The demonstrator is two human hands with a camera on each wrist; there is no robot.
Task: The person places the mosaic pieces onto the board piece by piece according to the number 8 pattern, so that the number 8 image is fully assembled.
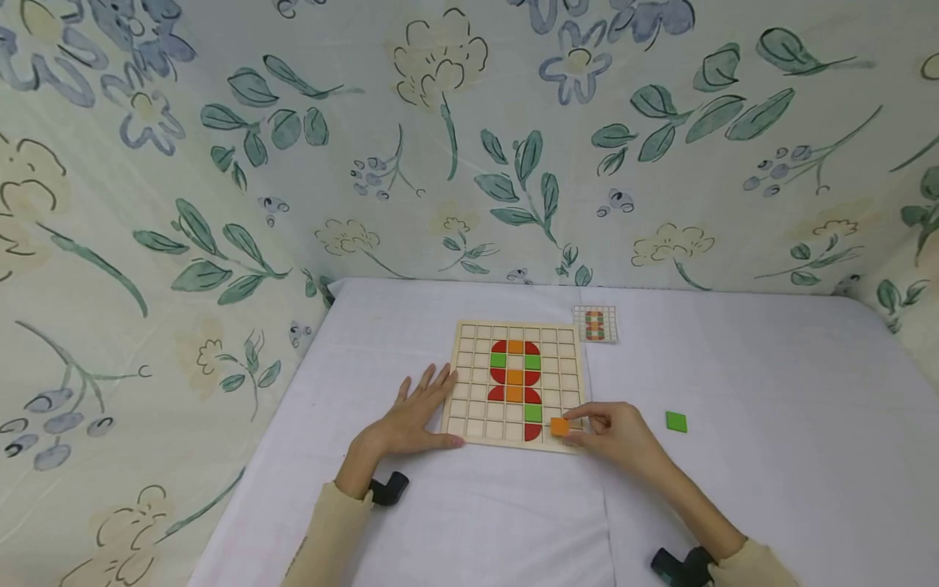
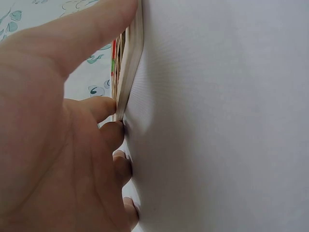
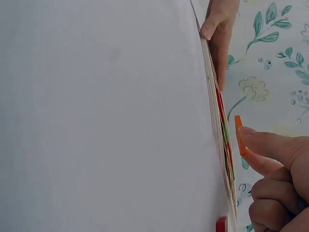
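Note:
A wooden grid board (image 1: 469, 408) lies on the white cloth, with red curved tiles, green tiles and orange square tiles in its cells. My left hand (image 1: 414, 416) rests at the board's left edge, fingers spread and thumb at the near left corner; the left wrist view shows its thumb (image 2: 91, 29) along the board's side. Over the near right part of the board, my right hand (image 1: 616, 432) pinches an orange square tile (image 1: 560, 426) between thumb and index finger. The right wrist view shows this orange tile (image 3: 240, 135) edge-on, raised above the board.
A small printed pattern card (image 1: 596, 324) lies by the board's far right corner. One loose green square tile (image 1: 676, 421) is on the cloth to the right. A red piece (image 3: 221, 224) shows low in the right wrist view, beside the board's edge. Floral fabric (image 1: 513, 163) hangs behind.

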